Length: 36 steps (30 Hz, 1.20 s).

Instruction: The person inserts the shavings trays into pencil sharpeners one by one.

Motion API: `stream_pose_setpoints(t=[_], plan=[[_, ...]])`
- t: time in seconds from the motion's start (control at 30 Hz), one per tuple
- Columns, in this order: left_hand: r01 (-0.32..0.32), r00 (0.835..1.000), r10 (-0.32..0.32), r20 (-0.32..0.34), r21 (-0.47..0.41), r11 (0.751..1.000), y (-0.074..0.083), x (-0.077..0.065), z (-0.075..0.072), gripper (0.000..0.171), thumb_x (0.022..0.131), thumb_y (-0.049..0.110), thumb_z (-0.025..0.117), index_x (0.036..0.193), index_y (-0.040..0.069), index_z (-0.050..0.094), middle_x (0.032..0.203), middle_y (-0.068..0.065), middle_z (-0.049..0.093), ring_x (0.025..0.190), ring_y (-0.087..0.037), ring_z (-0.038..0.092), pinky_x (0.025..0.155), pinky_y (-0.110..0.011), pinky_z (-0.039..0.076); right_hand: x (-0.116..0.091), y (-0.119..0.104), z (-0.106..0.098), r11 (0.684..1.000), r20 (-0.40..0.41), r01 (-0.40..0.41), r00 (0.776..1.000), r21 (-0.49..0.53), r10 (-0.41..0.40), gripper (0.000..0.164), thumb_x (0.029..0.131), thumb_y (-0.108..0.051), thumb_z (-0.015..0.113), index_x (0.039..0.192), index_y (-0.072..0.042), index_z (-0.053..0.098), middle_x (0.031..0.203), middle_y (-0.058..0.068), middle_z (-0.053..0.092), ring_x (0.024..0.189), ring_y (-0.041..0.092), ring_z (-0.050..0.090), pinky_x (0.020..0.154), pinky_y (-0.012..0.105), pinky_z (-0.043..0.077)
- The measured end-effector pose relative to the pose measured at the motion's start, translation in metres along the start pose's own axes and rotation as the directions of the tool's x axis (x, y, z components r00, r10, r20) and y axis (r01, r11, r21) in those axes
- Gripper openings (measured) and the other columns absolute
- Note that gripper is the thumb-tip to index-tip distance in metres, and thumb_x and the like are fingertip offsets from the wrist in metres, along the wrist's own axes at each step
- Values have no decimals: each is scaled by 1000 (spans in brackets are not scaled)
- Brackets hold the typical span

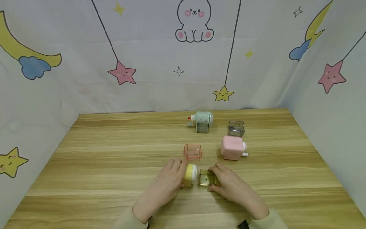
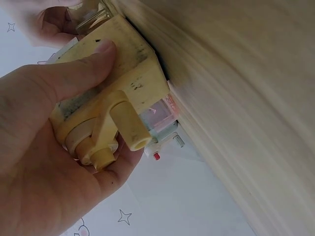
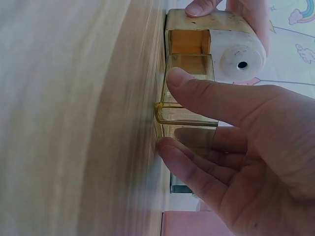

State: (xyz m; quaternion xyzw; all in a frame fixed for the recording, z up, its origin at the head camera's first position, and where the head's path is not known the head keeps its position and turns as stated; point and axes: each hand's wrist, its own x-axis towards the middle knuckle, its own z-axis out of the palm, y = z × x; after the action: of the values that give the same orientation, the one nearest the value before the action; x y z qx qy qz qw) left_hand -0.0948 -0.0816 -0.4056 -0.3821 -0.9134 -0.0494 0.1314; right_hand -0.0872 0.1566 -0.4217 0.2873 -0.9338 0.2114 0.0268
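My left hand [image 1: 171, 178] grips a yellow crank pencil sharpener [image 2: 130, 69] from its left side, thumb on its smudged face. The crank handle [image 2: 129, 125] points toward the wrist in the left wrist view. In the right wrist view the white front with the pencil hole shows, beside an open slot [image 3: 189, 42] low in the body. My right hand [image 1: 228, 183] pinches a clear yellow shavings drawer [image 3: 192, 115] between thumb and fingers. The drawer stands low at the table, its open end facing the slot, a small gap between them in the head view.
Beyond the hands lies a clear red drawer [image 1: 193, 152]. A pink sharpener [image 1: 233, 148] stands to the right, with a grey clear drawer [image 1: 236, 128] behind it. A pale green sharpener [image 1: 203, 121] stands near the back edge of the wooden table [image 1: 114, 152].
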Motion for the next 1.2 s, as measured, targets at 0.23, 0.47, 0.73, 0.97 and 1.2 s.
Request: stream_pose_setpoints(t=[0.23,0.47,0.73,0.97,1.2], plan=[[-6,1000,6,-13,-1,1000,2,2,2,74,63,27,76,121,-1,41,98,-9,50,87,-20,45,78,-31,50,0,1,1,1000,10,-14,1000,-2,14,56,71,-33,73,113,-1,54,98,4,55,80,11,51,72,36,54],[-14,1000,15,-13,7,1000,3,4,3,77,64,30,75,125,-2,40,102,-10,51,90,-20,45,81,-31,50,1,-1,1,1000,12,-14,1000,5,14,56,70,-33,73,112,-1,55,96,3,55,78,10,49,69,35,53],[-19,1000,19,-8,11,1000,5,5,3,80,64,30,75,126,-2,39,102,-9,50,90,-20,45,82,-31,49,2,-1,3,1000,8,-6,1000,6,6,55,70,-32,74,112,-1,55,96,2,55,78,9,49,68,34,53],[-16,1000,16,-15,-2,1000,6,6,3,78,64,30,76,126,-2,40,107,-11,49,94,-21,45,84,-31,49,3,-2,5,1000,-2,3,1000,17,-3,54,70,-33,74,111,-2,56,95,1,55,78,9,49,68,34,53],[-20,1000,20,-10,-2,1000,8,8,6,78,64,32,75,126,0,40,107,-11,49,91,-21,45,77,-32,51,7,-6,9,999,-6,25,1000,21,-25,55,70,-34,74,110,-1,56,91,0,53,73,8,47,64,29,52]])
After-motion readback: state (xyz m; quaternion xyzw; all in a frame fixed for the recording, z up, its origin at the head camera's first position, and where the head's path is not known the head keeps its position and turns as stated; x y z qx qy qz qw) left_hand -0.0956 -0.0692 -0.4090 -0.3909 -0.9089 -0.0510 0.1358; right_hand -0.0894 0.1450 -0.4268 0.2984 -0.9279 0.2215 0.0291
